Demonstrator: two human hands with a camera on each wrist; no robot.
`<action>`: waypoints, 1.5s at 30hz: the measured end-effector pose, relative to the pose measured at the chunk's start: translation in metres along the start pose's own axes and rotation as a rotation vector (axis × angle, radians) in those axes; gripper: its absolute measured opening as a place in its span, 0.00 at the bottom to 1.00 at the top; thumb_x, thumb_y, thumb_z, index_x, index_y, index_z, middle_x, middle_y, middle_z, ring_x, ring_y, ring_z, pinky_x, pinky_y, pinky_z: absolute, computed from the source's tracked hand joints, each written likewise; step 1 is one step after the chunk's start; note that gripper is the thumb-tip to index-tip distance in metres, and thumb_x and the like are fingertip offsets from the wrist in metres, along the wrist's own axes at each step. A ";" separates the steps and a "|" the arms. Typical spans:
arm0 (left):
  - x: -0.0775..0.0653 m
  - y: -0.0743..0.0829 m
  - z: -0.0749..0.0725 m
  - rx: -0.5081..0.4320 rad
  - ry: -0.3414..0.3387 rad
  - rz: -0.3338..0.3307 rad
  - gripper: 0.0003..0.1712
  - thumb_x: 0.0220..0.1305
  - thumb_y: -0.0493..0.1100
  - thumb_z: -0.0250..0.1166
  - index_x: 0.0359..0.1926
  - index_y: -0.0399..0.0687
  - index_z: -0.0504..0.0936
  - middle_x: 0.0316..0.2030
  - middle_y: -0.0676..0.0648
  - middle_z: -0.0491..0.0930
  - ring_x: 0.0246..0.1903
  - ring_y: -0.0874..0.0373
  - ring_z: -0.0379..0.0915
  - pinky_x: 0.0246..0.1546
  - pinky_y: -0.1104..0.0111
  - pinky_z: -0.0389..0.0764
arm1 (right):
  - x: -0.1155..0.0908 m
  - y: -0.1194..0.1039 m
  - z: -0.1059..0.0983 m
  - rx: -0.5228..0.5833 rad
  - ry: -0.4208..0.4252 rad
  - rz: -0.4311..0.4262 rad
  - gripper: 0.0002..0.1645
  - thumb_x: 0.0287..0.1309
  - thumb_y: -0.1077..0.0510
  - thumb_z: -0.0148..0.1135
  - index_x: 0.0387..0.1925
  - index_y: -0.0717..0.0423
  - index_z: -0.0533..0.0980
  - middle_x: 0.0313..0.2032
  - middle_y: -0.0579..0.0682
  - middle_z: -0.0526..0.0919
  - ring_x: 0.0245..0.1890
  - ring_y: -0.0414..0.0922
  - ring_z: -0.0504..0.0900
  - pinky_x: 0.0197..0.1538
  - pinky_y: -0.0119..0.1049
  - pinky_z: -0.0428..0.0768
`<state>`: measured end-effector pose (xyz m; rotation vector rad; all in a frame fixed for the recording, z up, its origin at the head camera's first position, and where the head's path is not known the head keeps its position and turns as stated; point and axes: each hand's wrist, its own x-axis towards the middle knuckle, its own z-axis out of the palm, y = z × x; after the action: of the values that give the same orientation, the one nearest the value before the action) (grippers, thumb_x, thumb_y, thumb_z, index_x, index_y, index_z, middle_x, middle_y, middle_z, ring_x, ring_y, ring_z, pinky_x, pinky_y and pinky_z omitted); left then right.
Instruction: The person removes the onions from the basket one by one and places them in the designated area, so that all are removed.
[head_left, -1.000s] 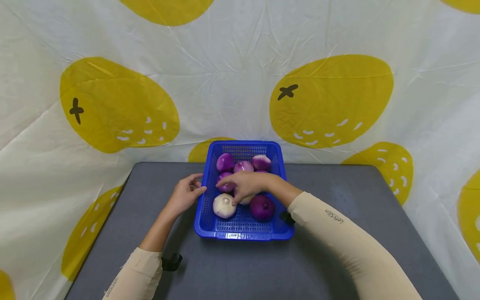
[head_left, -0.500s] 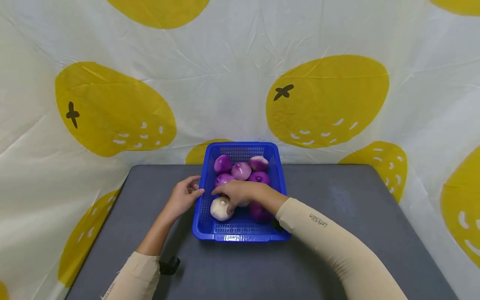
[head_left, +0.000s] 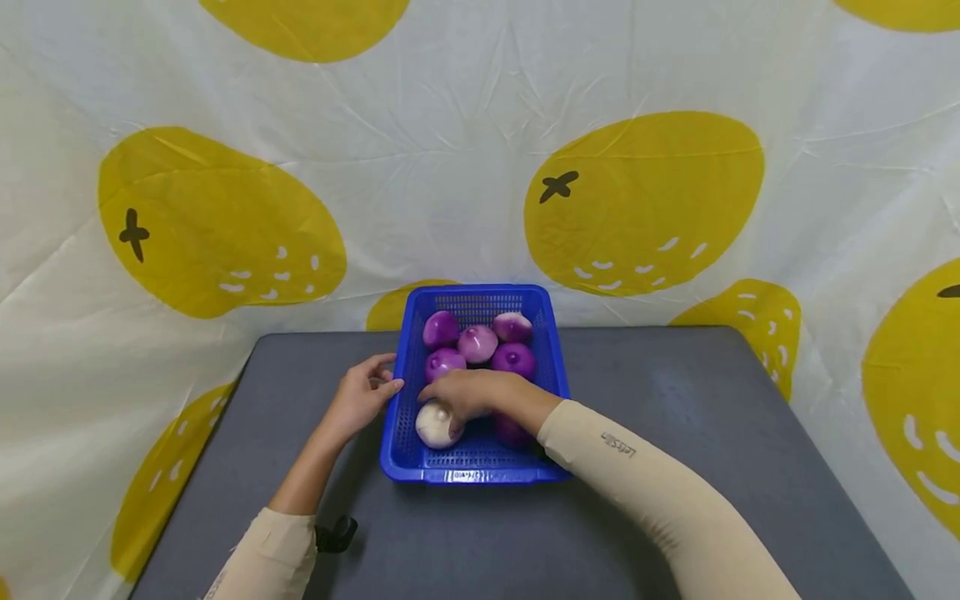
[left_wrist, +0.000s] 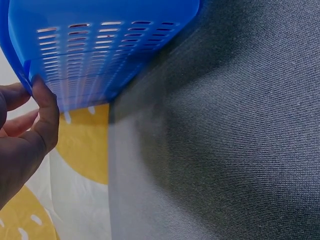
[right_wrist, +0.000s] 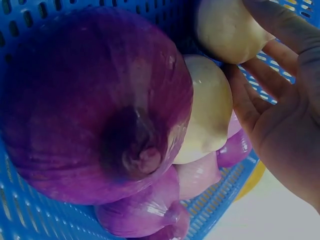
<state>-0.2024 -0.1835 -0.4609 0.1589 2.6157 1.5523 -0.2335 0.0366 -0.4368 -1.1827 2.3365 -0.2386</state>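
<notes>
A blue plastic basket [head_left: 408, 467] holds several purple onions [head_left: 477, 343] and white ones. Inside its near left part, my right hand [head_left: 483, 392] grips a white onion [head_left: 433, 427], thumb on the near side and fingers on the far side. The right wrist view shows that white onion [right_wrist: 227, 30] between thumb and fingers, a second white onion [right_wrist: 207, 107] beside it, and a large dark purple onion [right_wrist: 90, 105] close to the camera. My left hand [head_left: 360, 400] pinches the basket's left rim; in the left wrist view thumb and fingers meet at the rim [left_wrist: 22, 75].
The basket stands on a dark grey table [head_left: 637, 383], near its far edge. Behind hangs a white cloth [head_left: 442, 208] with yellow fruit prints. My right forearm crosses over the basket's right rim and hides part of a dark purple onion [head_left: 512, 431].
My right hand has moved a little nearer and lower, closing its thumb and fingers around the white onion. The left hand stays at the rim. The whole head view has shifted slightly.
</notes>
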 end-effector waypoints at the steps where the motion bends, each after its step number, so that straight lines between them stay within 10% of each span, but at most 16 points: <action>1: 0.000 0.000 0.000 -0.004 0.001 -0.005 0.27 0.71 0.35 0.66 0.68 0.32 0.74 0.40 0.36 0.77 0.32 0.53 0.81 0.31 0.60 0.88 | 0.001 -0.001 0.001 -0.023 0.000 -0.009 0.43 0.52 0.56 0.80 0.70 0.50 0.73 0.61 0.49 0.81 0.58 0.43 0.78 0.63 0.36 0.76; 11: -0.002 -0.001 0.001 -0.008 0.006 0.003 0.26 0.72 0.35 0.65 0.67 0.31 0.73 0.40 0.36 0.77 0.33 0.52 0.82 0.31 0.59 0.87 | -0.001 -0.003 0.000 -0.096 0.029 -0.026 0.42 0.49 0.52 0.83 0.66 0.47 0.76 0.56 0.49 0.76 0.52 0.42 0.77 0.58 0.34 0.78; 45: 0.000 -0.003 0.004 0.001 0.022 0.007 0.27 0.71 0.35 0.65 0.68 0.32 0.73 0.40 0.38 0.76 0.32 0.54 0.80 0.30 0.64 0.86 | -0.117 0.056 -0.059 0.482 0.476 -0.008 0.42 0.56 0.52 0.79 0.70 0.50 0.72 0.65 0.51 0.76 0.56 0.49 0.79 0.60 0.51 0.81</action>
<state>-0.2023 -0.1818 -0.4652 0.1523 2.6362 1.5634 -0.2453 0.1594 -0.3649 -0.9635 2.4473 -1.1225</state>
